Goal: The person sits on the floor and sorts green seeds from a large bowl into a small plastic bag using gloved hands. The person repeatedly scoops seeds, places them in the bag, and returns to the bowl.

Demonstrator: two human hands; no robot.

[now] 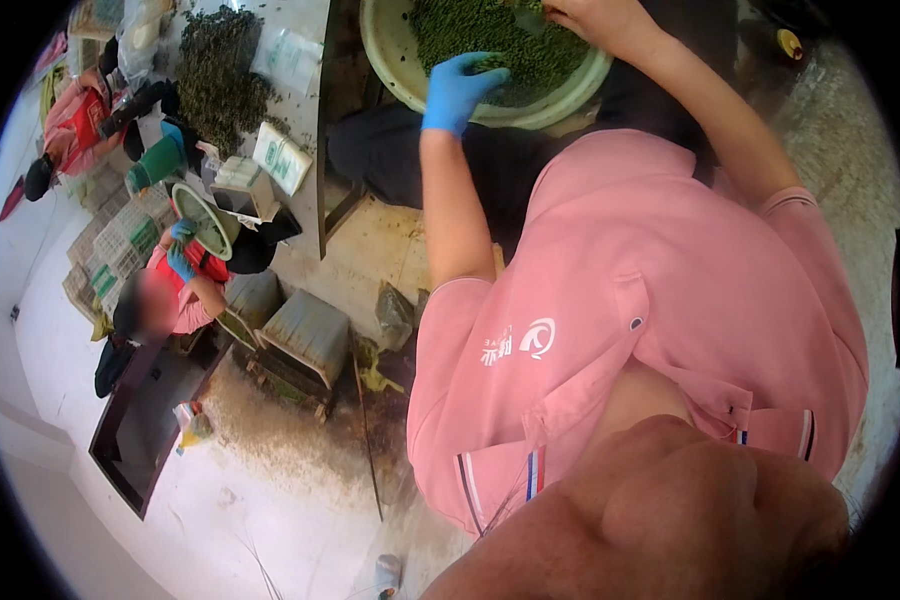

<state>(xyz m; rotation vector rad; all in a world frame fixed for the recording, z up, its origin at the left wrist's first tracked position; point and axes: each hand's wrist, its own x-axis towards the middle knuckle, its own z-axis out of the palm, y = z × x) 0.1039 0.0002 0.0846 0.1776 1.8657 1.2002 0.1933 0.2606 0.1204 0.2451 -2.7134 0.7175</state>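
A large pale plastic basin [487, 118] full of small green pieces [525, 64], perhaps plant buds or peppercorns, rests by my dark-trousered legs at the top. My left hand [459, 90], in a blue glove, reaches over its near left rim. Thumb and fingers are apart, with loose green pieces showing in the gap. My right hand [589, 19] is bare and reaches over the far right of the basin, its fingers bent and partly cut off by the picture's top edge. Something translucent is beside its fingertips; whether the hand grips it is unclear.
Left of the basin, a table [300, 112] bears a heap of dark plant matter [217, 71] and plastic bags [289, 56]. One co-worker [187, 292] in blue gloves handles a pale basin [202, 221]; another person [79, 131] is farther left. Grey bins [307, 334] stand on the floor.
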